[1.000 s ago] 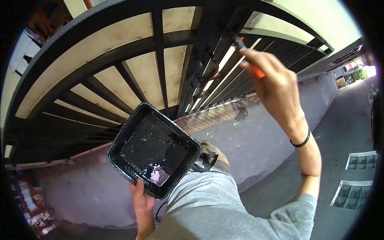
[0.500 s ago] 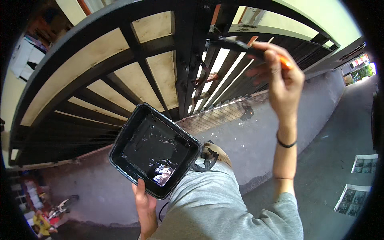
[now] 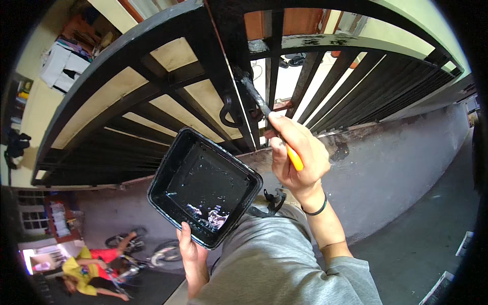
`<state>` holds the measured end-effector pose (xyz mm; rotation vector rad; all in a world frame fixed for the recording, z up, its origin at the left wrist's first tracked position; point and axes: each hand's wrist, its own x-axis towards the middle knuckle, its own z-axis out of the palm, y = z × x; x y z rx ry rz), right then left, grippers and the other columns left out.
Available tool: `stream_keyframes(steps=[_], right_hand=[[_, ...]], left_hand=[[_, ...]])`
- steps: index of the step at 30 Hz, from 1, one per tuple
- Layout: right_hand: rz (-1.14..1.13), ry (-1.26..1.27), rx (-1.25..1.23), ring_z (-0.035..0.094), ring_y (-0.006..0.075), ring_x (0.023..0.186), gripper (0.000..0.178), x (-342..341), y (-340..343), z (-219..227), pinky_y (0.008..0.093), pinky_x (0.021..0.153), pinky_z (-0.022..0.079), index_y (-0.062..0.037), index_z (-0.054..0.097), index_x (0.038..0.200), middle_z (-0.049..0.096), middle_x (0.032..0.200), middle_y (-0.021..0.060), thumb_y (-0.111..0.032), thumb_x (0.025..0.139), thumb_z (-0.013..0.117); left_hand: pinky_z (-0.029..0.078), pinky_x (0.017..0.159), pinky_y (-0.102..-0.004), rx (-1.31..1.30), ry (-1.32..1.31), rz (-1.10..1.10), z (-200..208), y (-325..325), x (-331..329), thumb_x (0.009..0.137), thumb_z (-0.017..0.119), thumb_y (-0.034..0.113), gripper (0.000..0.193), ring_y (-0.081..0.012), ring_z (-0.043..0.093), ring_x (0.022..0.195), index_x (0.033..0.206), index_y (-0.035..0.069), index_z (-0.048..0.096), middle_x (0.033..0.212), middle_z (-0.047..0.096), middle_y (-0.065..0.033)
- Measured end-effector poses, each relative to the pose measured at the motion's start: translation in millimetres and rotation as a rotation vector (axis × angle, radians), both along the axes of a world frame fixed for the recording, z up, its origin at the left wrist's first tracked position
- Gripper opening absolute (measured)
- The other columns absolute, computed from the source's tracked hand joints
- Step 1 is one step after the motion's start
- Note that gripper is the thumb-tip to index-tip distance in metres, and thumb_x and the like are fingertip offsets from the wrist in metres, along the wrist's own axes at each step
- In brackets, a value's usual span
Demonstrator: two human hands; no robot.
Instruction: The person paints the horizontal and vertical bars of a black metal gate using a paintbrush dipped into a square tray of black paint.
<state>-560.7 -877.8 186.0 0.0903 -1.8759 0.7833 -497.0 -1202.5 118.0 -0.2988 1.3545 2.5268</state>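
My left hand (image 3: 193, 262) grips the lower left rim of a black rectangular tray (image 3: 223, 154), thumb over the edge. Glossy black paint (image 3: 203, 183) coats the tray's inside, with a bright reflection near its lower corner. My right hand (image 3: 304, 157) is closed around a paintbrush (image 3: 258, 96) with an orange handle end. The brush's dark bristles are at an upright of the black metal gate (image 3: 236, 46), beside the narrow gap between its two leaves. Below the bristles, a curved black handle (image 3: 229, 112) sits on the gate.
The right leaf's upper rail (image 3: 325, 40) is pale with black smears. Shoes (image 3: 295, 60) lie behind the bars. At lower left are a person in a yellow top (image 3: 84, 274) and a bicycle (image 3: 165, 253). Grey paving (image 3: 386, 157) stretches to the right.
My right hand has come down and left, bringing the brush to the upright by the gap. The view has shifted, showing more of the person and bicycle. My left hand still holds the tray.
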Motion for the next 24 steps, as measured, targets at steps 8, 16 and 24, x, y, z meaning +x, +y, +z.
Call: stream_keyframes(steps=[8,16,24], right_hand=[[0.262,-0.016,-0.444,0.074,0.0136,0.071,0.022,-33,45,34,0.0242,0.063,0.058,0.0029,0.073,0.121,0.077,0.100,0.0127,-0.007,0.102,0.069],[0.444,0.065,-0.681,0.075,0.0126,0.075,0.025,-35,65,36,0.0230,0.063,0.058,0.0027,0.072,0.125,0.076,0.100,0.0127,-0.011,0.104,0.067],[0.374,-0.064,-0.513,0.077,0.0221,0.081,0.025,-22,67,20,0.0300,0.073,0.060,0.0016,0.074,0.119,0.077,0.109,0.0176,-0.006,0.095,0.076]], left_hand=[[0.049,0.114,-0.0530,0.018,-0.024,-0.019,5,24,8,0.106,0.063,0.036,0.058,-0.0314,0.061,0.133,0.152,0.005,0.049,0.148,0.060,-0.0141],[0.046,0.116,-0.0559,0.016,-0.035,0.039,9,51,12,0.104,0.065,0.037,0.063,-0.0339,0.059,0.135,0.155,0.004,0.046,0.150,0.058,-0.0158],[0.049,0.113,-0.0531,0.000,-0.030,0.119,14,73,17,0.104,0.066,0.033,0.063,-0.0322,0.061,0.131,0.154,0.002,0.043,0.147,0.059,-0.0141]])
